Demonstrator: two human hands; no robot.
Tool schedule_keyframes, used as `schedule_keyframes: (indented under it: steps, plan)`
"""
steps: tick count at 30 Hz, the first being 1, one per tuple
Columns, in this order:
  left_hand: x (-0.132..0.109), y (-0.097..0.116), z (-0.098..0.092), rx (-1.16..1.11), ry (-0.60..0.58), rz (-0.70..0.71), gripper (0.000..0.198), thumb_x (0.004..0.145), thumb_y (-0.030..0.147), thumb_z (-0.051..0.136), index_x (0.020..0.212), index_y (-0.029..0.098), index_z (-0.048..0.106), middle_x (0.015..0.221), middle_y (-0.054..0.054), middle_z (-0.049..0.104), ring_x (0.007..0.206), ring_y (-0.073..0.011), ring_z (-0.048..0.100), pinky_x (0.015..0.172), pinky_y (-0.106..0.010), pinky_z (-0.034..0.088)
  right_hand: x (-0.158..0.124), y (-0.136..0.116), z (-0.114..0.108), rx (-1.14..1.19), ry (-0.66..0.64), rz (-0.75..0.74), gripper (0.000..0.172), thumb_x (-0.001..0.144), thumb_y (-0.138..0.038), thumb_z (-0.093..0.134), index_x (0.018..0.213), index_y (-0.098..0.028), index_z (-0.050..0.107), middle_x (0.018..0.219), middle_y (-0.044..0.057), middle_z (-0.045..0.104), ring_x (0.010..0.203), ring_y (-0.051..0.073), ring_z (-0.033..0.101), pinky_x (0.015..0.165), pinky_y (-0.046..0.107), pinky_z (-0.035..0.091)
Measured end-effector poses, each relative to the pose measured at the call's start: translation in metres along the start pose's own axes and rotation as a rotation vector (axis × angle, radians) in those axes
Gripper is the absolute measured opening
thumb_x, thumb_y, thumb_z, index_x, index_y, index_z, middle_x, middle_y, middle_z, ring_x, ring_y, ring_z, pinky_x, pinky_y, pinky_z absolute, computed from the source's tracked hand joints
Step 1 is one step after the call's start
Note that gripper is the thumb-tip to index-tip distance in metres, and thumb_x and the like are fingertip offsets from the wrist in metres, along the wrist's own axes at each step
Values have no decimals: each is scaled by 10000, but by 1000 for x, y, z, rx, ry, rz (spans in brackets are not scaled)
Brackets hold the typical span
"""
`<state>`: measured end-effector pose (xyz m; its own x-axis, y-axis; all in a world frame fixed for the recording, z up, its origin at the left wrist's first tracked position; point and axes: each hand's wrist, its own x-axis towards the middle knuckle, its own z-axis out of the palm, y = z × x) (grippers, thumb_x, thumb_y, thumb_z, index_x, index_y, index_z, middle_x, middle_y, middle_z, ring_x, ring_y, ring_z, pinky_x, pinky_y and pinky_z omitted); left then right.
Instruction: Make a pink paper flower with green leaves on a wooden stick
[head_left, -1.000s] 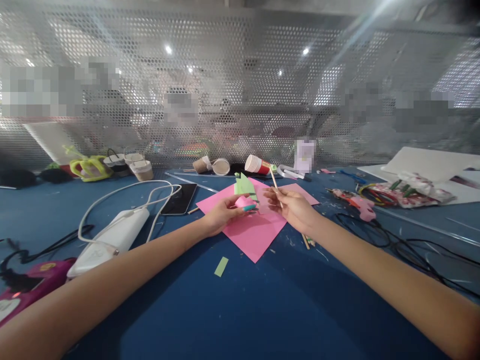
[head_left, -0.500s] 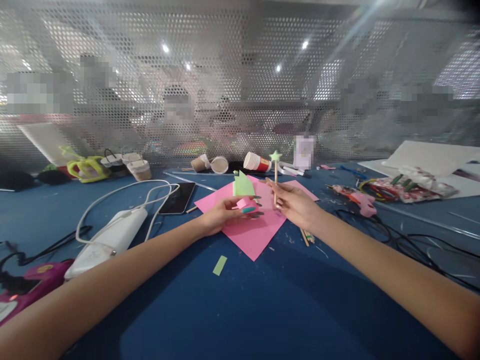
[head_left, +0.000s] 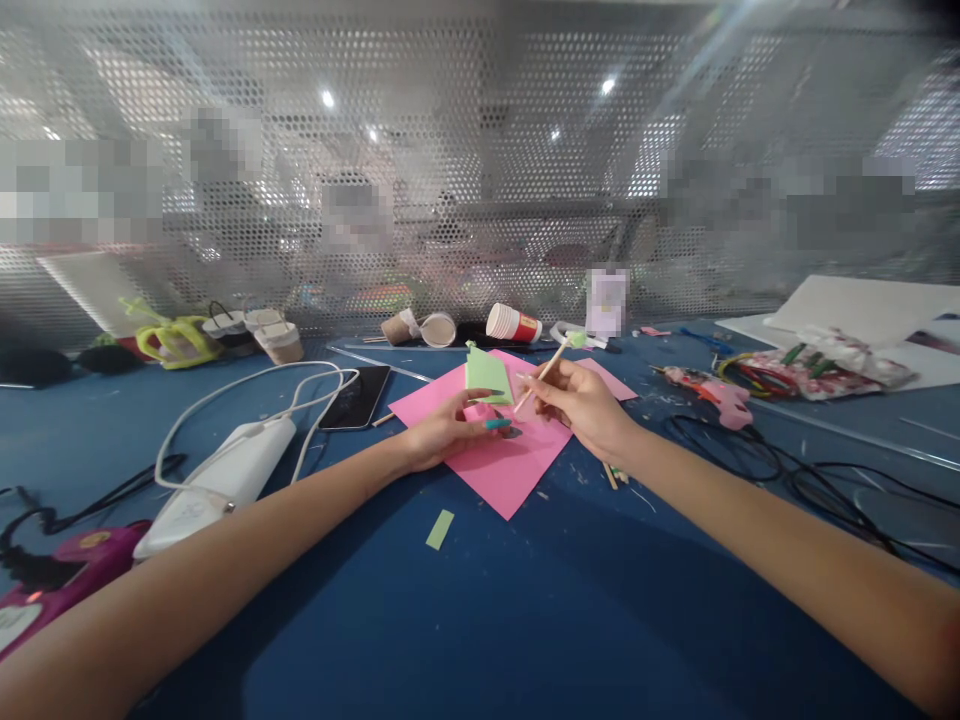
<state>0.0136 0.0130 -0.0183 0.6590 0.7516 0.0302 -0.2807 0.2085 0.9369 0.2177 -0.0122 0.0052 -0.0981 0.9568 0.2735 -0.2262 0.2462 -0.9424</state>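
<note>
My right hand (head_left: 589, 402) pinches a thin wooden stick (head_left: 551, 362) with a pale green paper star (head_left: 576, 339) on its upper end. The stick slants, its bare end down and to the left. Close by, my left hand (head_left: 446, 432) is closed round a small pink paper piece (head_left: 477, 411), whose exact shape is partly hidden by the fingers. The bare end is near that piece; I cannot tell whether they touch. Beneath both hands lie pink paper sheets (head_left: 508, 488), and a light green folded paper (head_left: 486, 372) stands just behind my left hand.
Left are a phone (head_left: 355, 396), a white power bank (head_left: 225, 480) with a looped cable, and a magenta device (head_left: 82, 560). A green paper strip (head_left: 439, 530) lies in front. At right are a pink glue gun (head_left: 724, 402) and black cords. Paper cups (head_left: 514, 323) lie behind.
My right hand has tilted the stick from upright to slanting, bringing its bare end left and toward the pink piece. My left hand has stayed nearly in place.
</note>
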Motion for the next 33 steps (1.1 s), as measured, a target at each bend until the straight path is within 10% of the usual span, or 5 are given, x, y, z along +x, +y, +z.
schedule_keyframes:
  steps: [23, 33]
  plan:
    - [2, 4, -3, 17, -176, -26, 400, 769, 154, 655, 1162, 144, 583, 1228, -146, 607, 1072, -232, 620, 1025, -396, 380, 41, -6, 9, -80, 23, 20, 296, 627, -334, 791, 760, -174, 580, 606, 16, 645, 464, 121, 598, 444, 245, 533]
    - [2, 0, -3, 27, -71, 7, 458, 740, 79, 683, 1167, 175, 548, 1115, -109, 664, 1035, -220, 647, 1066, -437, 326, 60, -7, 8, -130, -63, -132, 480, 660, -353, 763, 1009, -257, 447, 603, -49, 655, 451, 158, 633, 437, 273, 532]
